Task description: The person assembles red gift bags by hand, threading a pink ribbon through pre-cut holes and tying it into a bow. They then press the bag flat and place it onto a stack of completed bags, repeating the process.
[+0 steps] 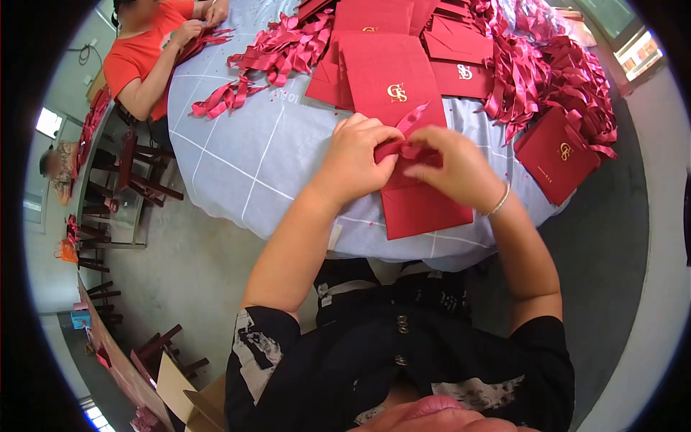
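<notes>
Both hands meet over a red paper envelope (426, 212) lying near the table's front edge. My left hand (360, 155) pinches a red ribbon (412, 119) at the envelope's upper part, thumb against fingers. From the right, my right hand (457, 162), slightly blurred and with a bracelet at its wrist, has its fingers curled on the same ribbon. One ribbon end sticks up between the hands. Just beyond lies another red envelope (385, 68) with a gold emblem, partly covered by my fingers.
Loose red ribbons (281, 54) lie at the far left of the cloth-covered table (223, 155). More ribbons (522, 79) and a stack of red envelopes (558, 155) are at the right. A co-worker in an orange shirt (147, 54) sits at the left edge. Stools (137, 165) stand beyond.
</notes>
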A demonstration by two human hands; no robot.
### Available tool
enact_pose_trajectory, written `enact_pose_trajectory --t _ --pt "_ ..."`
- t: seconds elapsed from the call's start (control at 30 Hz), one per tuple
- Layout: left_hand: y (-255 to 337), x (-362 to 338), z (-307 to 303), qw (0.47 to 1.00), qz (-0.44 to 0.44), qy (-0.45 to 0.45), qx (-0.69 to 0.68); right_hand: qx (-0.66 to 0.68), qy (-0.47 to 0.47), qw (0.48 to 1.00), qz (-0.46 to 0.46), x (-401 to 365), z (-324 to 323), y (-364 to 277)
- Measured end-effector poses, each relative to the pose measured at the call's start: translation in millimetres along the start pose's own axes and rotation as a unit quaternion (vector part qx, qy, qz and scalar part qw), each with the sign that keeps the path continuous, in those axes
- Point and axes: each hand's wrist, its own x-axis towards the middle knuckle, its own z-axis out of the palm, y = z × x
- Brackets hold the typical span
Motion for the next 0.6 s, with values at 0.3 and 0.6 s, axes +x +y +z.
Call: enact_pose_trajectory --t 0.3,0.6 --pt "-3.9 1.0 9.9 1.000 0.018 0.014 0.005 -0.073 0.074 0.994 0.032 -88.7 -45.1 16.4" --pt "20.0 19.7 2.8 0.979 -0.070 -0.075 0.176 0.198 0.174 0.943 0.204 -142.2 -68.2 44.1"
